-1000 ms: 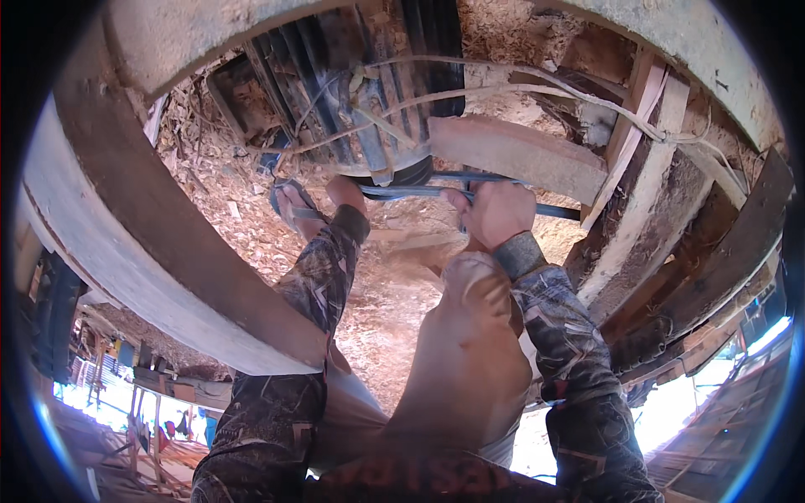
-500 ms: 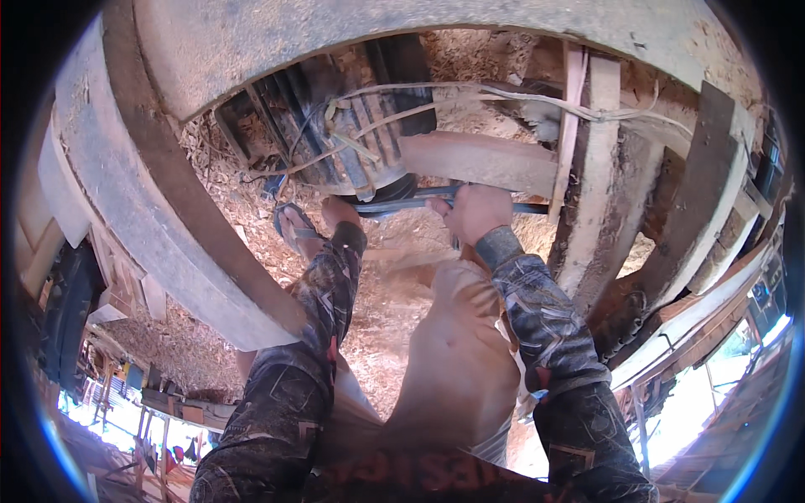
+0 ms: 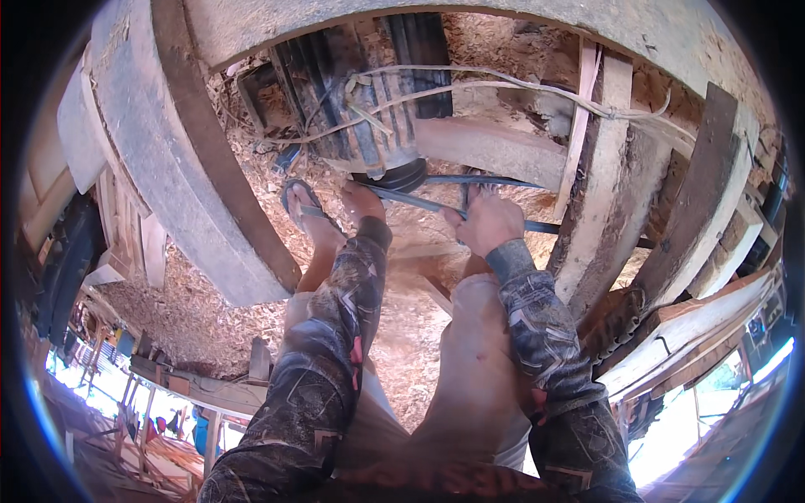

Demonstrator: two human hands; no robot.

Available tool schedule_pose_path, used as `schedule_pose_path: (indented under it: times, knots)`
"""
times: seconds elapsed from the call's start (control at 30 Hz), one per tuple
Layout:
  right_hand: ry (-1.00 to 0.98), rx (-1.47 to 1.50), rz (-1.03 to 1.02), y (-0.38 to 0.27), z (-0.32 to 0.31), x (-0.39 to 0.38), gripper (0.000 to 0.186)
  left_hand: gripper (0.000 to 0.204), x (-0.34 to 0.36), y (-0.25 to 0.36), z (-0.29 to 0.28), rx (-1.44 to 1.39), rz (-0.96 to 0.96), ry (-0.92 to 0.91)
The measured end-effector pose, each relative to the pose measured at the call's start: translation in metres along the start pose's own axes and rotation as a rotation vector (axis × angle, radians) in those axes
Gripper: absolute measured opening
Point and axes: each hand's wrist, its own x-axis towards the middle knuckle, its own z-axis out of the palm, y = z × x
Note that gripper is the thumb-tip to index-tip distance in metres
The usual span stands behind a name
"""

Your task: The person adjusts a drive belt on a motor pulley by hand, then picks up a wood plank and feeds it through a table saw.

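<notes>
A ribbed, dust-covered motor [image 3: 356, 101] stands beneath the big beam, with a black pulley [image 3: 401, 178] on its near end. A dark drive belt [image 3: 411, 199] runs right from this pulley in two strands that stand apart. At the pulley's left edge, my left hand [image 3: 363, 201] is closed on the belt; its fingertips are partly hidden. My right hand [image 3: 493, 225] grips the nearer strand farther right, its fingers wrapped round it. The farther strand passes just beyond that hand. Past the upright timbers the belt's right end is hidden.
A heavy curved-looking timber [image 3: 201, 159] slants down on the left, and a wide beam [image 3: 537, 21] crosses above. Several rough posts [image 3: 599, 176] stand at right. A pale cord [image 3: 503, 84] stretches over the motor. Wood shavings [image 3: 193, 310] cover the ground around my sandalled foot [image 3: 310, 205].
The nearer belt strand now slopes down toward me, and the gap between the strands has widened. My right hand has come slightly nearer. The whole view has shifted a little.
</notes>
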Motion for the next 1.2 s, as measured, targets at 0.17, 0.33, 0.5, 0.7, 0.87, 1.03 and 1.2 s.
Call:
schedule_pose_path:
  times: [0.17, 0.33, 0.5, 0.7, 0.87, 1.03, 1.2]
  knots:
    - [0.02, -0.059, 0.004, 0.005, 0.023, 0.012, 0.066, 0.044, -0.01, 0.012, 0.0, -0.059, -0.048, 0.079]
    - [0.04, 0.036, -0.145, -0.012, 0.011, 0.008, 0.055, 0.054, -0.024, 0.007, -0.006, -0.727, -0.446, -0.036]
    - [0.07, 0.055, -0.068, -0.031, 0.035, 0.003, 0.047, 0.046, -0.02, 0.01, 0.016, -0.636, -0.511, -0.068]
    - [-0.062, 0.074, -0.253, -0.037, 0.055, 0.002, 0.031, 0.049, -0.061, -0.051, -0.017, -0.815, -0.634, -0.435]
    - [-0.113, 0.039, -0.344, -0.052, 0.06, 0.013, 0.026, 0.019, -0.059, -0.018, -0.048, -1.072, -0.743, -0.914]
    - [-0.021, 0.01, -0.368, -0.064, 0.053, 0.02, 0.031, 0.007, -0.018, -0.03, -0.052, -1.09, -0.662, -0.935]
    - [0.002, -0.063, -0.346, -0.044, 0.01, 0.007, 0.039, 0.012, -0.014, -0.037, -0.066, -1.12, -0.641, -0.622]
